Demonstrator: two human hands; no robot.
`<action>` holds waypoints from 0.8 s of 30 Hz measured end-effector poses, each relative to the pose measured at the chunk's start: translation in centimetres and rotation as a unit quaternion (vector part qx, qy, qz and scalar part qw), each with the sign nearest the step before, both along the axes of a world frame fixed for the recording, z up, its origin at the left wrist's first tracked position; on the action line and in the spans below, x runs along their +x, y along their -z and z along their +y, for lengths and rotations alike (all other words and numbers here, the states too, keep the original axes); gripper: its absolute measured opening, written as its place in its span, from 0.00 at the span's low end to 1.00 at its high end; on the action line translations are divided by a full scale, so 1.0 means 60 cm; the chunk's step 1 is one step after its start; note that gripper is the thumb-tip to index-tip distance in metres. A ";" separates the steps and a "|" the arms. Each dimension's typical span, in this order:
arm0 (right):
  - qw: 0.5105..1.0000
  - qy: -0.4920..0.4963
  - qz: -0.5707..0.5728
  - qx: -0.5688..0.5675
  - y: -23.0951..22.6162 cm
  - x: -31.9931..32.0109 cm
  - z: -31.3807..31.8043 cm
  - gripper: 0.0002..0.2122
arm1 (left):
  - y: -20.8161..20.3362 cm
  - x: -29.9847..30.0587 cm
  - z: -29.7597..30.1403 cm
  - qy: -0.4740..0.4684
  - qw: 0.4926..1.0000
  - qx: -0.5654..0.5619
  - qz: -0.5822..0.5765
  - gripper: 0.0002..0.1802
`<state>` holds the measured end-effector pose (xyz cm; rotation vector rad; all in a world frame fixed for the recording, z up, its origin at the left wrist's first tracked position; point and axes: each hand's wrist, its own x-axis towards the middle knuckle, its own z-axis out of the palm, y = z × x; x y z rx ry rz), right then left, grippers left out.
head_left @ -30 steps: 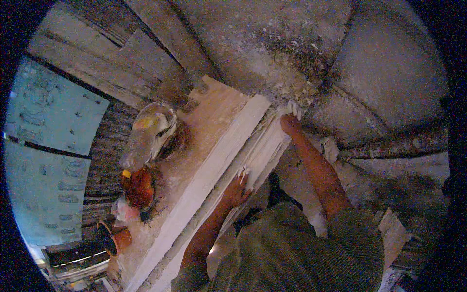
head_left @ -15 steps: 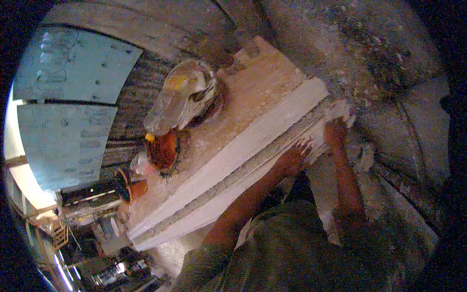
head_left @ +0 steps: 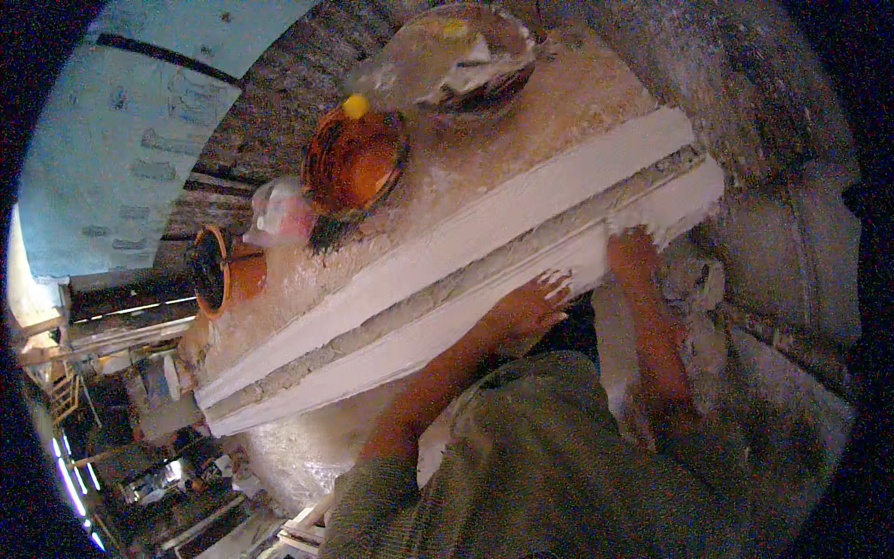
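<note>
A long white plaster-like moulding (head_left: 521,219) lies diagonally before me, with a rough grey channel along its middle. My left hand (head_left: 526,309) is at the near edge of the strip, its white-smeared fingers stretched out and apart, holding nothing that I can see. Farther right, my right hand (head_left: 635,256) touches the near white band close to its far-right end. White paste coats the right fingertips and blends with the band, so I cannot make out whether they grip anything.
Behind the moulding, a brown tabletop (head_left: 596,79) bears a wide basin (head_left: 507,70) with whitish matter. Beside it are an orange bowl (head_left: 358,168) with a yellow round thing (head_left: 356,105) at its rim, a pale plastic bag (head_left: 279,214) and an orange bucket (head_left: 244,272).
My view has shifted, so the moulding's right end shows more fully. My right hand has come nearer along the end of the strip; the left has drawn back slightly from it.
</note>
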<state>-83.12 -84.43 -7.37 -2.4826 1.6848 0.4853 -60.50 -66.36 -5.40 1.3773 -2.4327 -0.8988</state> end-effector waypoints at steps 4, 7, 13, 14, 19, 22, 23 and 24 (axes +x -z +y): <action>0.999 0.038 -0.005 -0.002 0.009 0.164 0.223 0.26 | -0.011 0.129 0.182 -0.055 0.997 0.045 0.026 0.36; 0.998 -0.019 -0.048 0.036 -0.032 0.281 0.406 0.30 | -0.029 0.225 0.317 -0.072 0.997 0.024 -0.015 0.35; 0.941 -0.198 -0.138 0.239 -0.105 0.391 0.587 0.34 | -0.039 0.379 0.514 -0.091 0.992 0.086 0.007 0.35; 0.949 -0.164 -0.145 0.227 -0.096 0.393 0.591 0.34 | -0.040 0.400 0.533 -0.095 0.992 0.079 -0.029 0.36; 0.987 -0.147 -0.058 0.042 -0.026 0.342 0.514 0.32 | -0.045 0.480 0.613 -0.132 0.977 0.062 -0.156 0.36; 0.997 -0.041 -0.029 0.055 -0.029 0.300 0.446 0.30 | -0.051 0.504 0.631 -0.142 0.978 0.014 -0.156 0.37; 0.990 -0.101 0.007 0.098 -0.035 0.295 0.443 0.31 | -0.052 0.509 0.632 -0.141 0.979 -0.021 -0.148 0.37; 0.976 -0.159 0.044 0.141 -0.042 0.292 0.445 0.31 | -0.052 0.513 0.631 -0.133 0.978 0.023 -0.158 0.37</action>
